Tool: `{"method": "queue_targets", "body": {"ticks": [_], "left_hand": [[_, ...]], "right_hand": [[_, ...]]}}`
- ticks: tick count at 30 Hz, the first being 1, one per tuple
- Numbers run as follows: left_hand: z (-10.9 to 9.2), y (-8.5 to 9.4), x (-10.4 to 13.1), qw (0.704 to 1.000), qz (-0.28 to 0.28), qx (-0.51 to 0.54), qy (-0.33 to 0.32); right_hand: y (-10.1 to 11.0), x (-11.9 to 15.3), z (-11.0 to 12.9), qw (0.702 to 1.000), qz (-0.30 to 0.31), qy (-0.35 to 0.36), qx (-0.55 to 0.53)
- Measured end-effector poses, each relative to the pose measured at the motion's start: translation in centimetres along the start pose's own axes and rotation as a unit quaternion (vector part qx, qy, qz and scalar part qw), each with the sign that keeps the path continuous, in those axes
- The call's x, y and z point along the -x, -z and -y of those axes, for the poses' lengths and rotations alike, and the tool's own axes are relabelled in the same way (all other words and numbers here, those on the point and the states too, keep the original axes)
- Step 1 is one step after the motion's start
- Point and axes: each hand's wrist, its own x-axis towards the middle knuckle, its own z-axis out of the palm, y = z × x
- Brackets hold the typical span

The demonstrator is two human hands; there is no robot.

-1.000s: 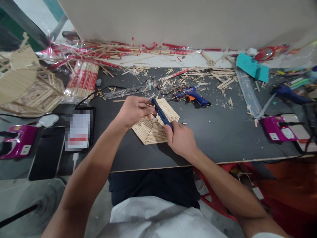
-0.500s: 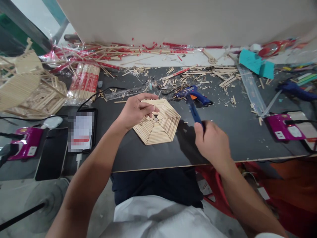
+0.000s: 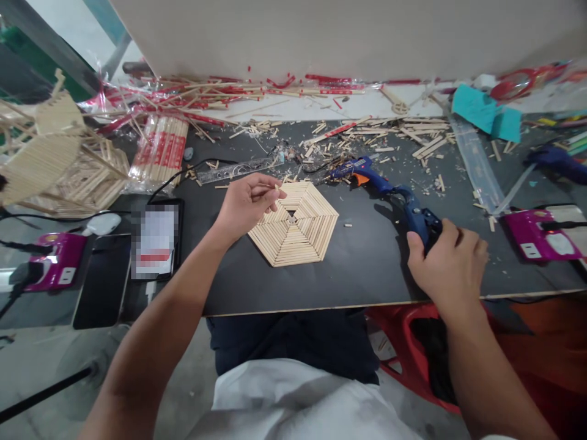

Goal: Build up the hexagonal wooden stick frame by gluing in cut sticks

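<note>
Apparently between cuts, your left hand (image 3: 247, 205) pinches a stick piece (image 3: 277, 188) over the polygonal stick panel (image 3: 298, 247) on the tabletop (image 3: 367, 269), your right hand (image 3: 452, 269) loosely grips the blue cutter (image 3: 416, 215), and the piece calls for steadiness.

Toward the left end of the counter (image 3: 367, 269), a magenta plastic power socket block (image 3: 62, 260) sits beside a flat black smartphone (image 3: 101, 281) near the front edge, with a lit, black-framed phone (image 3: 156, 241) just right of it. Near the back edge on the right lies folded turquoise paper (image 3: 474, 111). A red plastic chair (image 3: 406, 351) stands below the front edge.
</note>
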Motion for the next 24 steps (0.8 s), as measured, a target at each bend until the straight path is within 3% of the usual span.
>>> {"method": "queue_targets", "body": {"ticks": [4,12,15,19,24], "left_hand": [[0.7,-0.1,0.1,0.999,-0.026,-0.016,0.017],[0.7,-0.6,0.2,0.996,-0.048,-0.078,-0.022],[1.1,-0.6,0.1,0.994,-0.061,-0.089,-0.031],[1.5,-0.8,-0.2,0.992,-0.065,-0.094,-0.053],[1.6,-0.5,-0.3,0.991,-0.062,-0.109,-0.054]], "right_hand": [[-1.0,-0.5,-1.3,0.999,-0.03,-0.043,-0.003],[-1.0,-2.1,-1.2,0.997,0.014,-0.066,0.024],[0.0,-3.8,0.3,1.0,0.01,-0.008,-0.013],[0.8,-7.6,4.0,0.989,0.043,0.109,-0.094],[-1.2,-12.0,7.6,0.977,0.12,0.139,-0.109]]}}
